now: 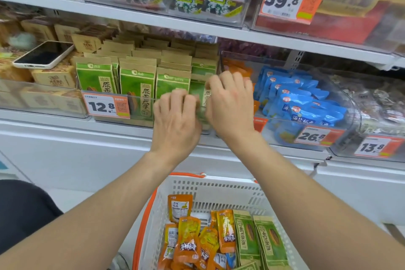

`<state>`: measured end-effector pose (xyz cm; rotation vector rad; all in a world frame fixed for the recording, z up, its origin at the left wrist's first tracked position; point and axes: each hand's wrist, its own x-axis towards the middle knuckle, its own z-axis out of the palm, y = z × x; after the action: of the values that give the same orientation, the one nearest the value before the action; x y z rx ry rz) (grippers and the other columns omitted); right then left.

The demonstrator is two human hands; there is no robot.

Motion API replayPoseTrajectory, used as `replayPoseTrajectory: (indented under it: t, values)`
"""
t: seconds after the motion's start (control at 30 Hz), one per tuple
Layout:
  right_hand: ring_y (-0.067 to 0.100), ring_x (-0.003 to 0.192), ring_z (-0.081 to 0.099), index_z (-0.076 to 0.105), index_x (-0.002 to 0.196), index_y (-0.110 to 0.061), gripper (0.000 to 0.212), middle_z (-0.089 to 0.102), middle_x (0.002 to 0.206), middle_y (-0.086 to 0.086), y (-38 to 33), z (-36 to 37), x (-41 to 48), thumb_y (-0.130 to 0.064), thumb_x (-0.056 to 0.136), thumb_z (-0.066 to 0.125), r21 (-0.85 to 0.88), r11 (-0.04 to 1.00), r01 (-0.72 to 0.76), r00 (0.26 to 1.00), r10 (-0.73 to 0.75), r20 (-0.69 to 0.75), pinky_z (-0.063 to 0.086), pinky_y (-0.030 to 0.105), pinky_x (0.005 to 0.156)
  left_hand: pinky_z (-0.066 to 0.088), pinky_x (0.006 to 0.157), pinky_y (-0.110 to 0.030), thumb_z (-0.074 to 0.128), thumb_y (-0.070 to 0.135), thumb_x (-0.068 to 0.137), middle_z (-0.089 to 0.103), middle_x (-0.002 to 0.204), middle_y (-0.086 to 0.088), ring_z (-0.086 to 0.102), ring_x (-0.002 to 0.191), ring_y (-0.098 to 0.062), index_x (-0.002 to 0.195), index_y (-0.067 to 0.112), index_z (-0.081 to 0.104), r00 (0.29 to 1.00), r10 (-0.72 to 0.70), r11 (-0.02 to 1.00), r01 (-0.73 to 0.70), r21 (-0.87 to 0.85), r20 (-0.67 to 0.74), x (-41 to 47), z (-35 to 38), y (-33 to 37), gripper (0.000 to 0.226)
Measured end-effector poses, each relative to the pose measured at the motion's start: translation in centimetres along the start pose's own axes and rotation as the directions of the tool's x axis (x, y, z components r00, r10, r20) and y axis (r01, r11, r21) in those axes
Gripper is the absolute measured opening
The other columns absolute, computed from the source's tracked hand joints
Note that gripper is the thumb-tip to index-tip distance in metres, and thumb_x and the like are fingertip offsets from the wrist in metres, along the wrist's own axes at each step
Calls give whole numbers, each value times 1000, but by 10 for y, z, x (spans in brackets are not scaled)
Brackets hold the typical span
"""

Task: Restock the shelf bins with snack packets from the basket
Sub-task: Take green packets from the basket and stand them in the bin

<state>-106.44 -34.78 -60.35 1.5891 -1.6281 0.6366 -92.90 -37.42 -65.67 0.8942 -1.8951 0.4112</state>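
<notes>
Down at the bottom, the white basket [219, 184] sits right below the arms; orange snack packets [188, 239] are heaped on its left, and the spare green seed packets [271, 241] lean on its right, long axes running away from the person.

Up to the action now; both hands are at the front right corner of the clear seed bin [140, 95]; the left hand [176, 120] is lower and nearer the person, the right hand [230, 105] higher and a touch deeper; knuckles face the camera, and the fingers [175, 97] of both curl down onto one green seed packet [202, 95] held between them, though blur hides the tips.

That packet stands upright, long axis vertical, top edge up, printed face toward the person; it lies just ahead of the fingers, in the bin's rightmost row.

My read: it needs to go down and back, square with its neighbours; the right hand is better placed to guide it along the bin's right side, the left to steady the front.

Further in, kraft-topped packets fill the rows behind; a 12.8 price tag [107, 106] hangs on the front; blue packets [306, 103] fill the next bin right; a phone [43, 55] rests on boxes to the left.
</notes>
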Motion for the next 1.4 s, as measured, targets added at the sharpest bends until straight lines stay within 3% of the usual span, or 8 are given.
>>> replayPoseTrajectory:
  t: [0.13, 0.27, 0.4, 0.57, 0.73, 0.97, 1.17, 1.4]
  values:
    - [32, 70, 53, 60, 74, -11, 7, 57, 72, 9, 12, -7, -68, -14, 79, 55, 225, 972, 66, 998, -67, -3, 35, 42, 65, 35, 64, -39, 54, 25, 84, 62, 85, -3, 55, 80, -32, 97, 16, 55, 909, 138, 984, -80, -159, 393, -27, 9, 16, 15]
    - [29, 56, 57, 63, 72, -14, 20, 60, 60, 2, 41, 0, -145, -20, 78, 45, 225, 965, -133, 967, 77, 242, 28, 30, 54, 49, 65, -36, 53, 37, 92, 69, 91, -2, 66, 85, -33, 96, 23, 61, 530, 50, 996, 31, -79, 847, -55, 14, 39, 16]
    - [29, 82, 68, 72, 91, -22, 25, 73, 88, 3, 64, 15, -207, -20, 86, 48, 166, 932, -322, 535, 35, 844, 55, 36, 67, 57, 84, -40, 54, 36, 98, 68, 116, -4, 65, 99, -27, 120, 24, 65, 105, 209, 977, -63, -203, 972, -84, 19, 58, 27]
    - [25, 97, 68, 75, 105, -22, 27, 72, 104, 2, 63, 21, -288, -10, 85, 60, 155, 950, -270, 92, -135, 987, 57, 35, 80, 55, 91, -40, 52, 37, 104, 64, 131, -5, 64, 113, -29, 139, 21, 60, -230, 289, 921, -199, -335, 929, -112, 23, 85, 39]
    - [32, 113, 63, 55, 142, -16, 56, 62, 128, 10, 41, 13, -339, 3, 90, 65, 249, 967, -52, -157, -254, 954, 57, 42, 87, 55, 75, -42, 50, 24, 100, 69, 123, -9, 67, 97, -30, 131, 17, 64, -322, 265, 890, -281, -360, 909, -134, 32, 96, 35]
    - [31, 125, 57, 53, 141, -12, 46, 60, 135, 9, 20, 4, -344, -11, 97, 67, 351, 929, 114, -194, -326, 925, 45, 53, 109, 58, 82, -43, 47, 30, 104, 68, 123, -8, 69, 106, -30, 130, 16, 65, -319, 298, 886, -258, -385, 900, -130, 31, 102, 34]
    - [27, 98, 59, 66, 116, -7, 22, 67, 114, 12, 36, 10, -314, -19, 104, 51, 185, 874, -449, -106, -257, 961, 47, 36, 83, 47, 74, -34, 52, 10, 102, 60, 127, -6, 62, 100, -26, 137, 18, 53, -304, 281, 928, -157, -339, 910, -119, 24, 96, 35]
    - [18, 94, 67, 70, 114, -13, 30, 72, 109, 8, 38, 10, -262, -7, 104, 42, 103, 347, -932, 115, 15, 993, 55, 27, 77, 47, 67, -38, 81, 15, 86, 48, 110, 3, 56, 88, -23, 110, 23, 40, -127, 355, 934, 83, -347, 926, -108, 18, 65, 48]
